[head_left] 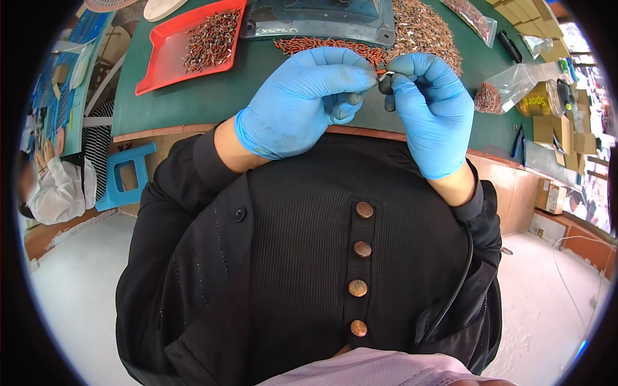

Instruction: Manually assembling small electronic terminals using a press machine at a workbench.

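Observation:
Both my hands wear blue gloves with dark, soiled fingertips, and they meet above the near edge of the green table. Between the fingertips is a small orange-brown piece with a pale metallic end (pixel 382 72). My left hand (pixel 302 103) is closed in a pinch at its left side. My right hand (pixel 434 106) pinches from the right, thumb against forefinger. Fingertips cover most of the piece, so its exact kind is unclear. Just beyond the hands lies a row of similar orange-brown pieces (pixel 322 47), with a large heap of brownish pieces (pixel 425 35) behind the right hand.
A red scoop-shaped tray (pixel 159 64) with dark and orange pieces sits at the left. A dark transparent plastic bin (pixel 318 22) stands at the back. Plastic bags (pixel 515 83), boxes (pixel 550 132) and dark pliers-like tool (pixel 519 143) are on the right. A person (pixel 61 190) sits far left near a blue stool (pixel 125 177).

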Demonstrator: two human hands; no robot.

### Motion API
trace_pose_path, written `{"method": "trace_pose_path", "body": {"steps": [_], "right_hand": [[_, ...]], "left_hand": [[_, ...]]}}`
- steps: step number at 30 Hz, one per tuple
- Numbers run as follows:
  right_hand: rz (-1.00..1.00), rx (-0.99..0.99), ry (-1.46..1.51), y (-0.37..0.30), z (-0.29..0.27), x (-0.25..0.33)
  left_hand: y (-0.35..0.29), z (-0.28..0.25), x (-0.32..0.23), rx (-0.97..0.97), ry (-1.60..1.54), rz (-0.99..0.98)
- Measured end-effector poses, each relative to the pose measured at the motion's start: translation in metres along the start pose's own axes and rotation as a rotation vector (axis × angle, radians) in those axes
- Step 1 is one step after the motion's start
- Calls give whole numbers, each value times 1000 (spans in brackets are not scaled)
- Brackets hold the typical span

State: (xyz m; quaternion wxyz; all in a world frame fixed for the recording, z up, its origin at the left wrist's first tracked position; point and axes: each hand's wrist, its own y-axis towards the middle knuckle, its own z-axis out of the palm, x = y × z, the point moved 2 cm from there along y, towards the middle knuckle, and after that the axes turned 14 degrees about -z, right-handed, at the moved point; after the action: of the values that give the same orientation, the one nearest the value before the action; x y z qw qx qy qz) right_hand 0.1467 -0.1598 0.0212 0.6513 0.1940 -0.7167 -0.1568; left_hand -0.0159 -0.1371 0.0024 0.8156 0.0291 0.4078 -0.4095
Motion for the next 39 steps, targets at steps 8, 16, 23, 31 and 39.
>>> {"method": "trace_pose_path", "body": {"steps": [8, 16, 23, 31, 39], "right_hand": [[-38, -40, 8, 4, 4, -6], [-46, -28, -109, 4, 3, -6], [-119, -10, -186, 5, 5, -11], [-40, -48, -82, 4, 6, -12], [-24, 16, -175, 3, 3, -13]], "left_hand": [[2, -5, -3, -15, -11, -11], [3, -6, -2, -71, 23, 26], [3, -7, -1, -105, 63, 21], [5, -11, 0, -73, -13, 7], [6, -12, 1, -56, -17, 11]]}}
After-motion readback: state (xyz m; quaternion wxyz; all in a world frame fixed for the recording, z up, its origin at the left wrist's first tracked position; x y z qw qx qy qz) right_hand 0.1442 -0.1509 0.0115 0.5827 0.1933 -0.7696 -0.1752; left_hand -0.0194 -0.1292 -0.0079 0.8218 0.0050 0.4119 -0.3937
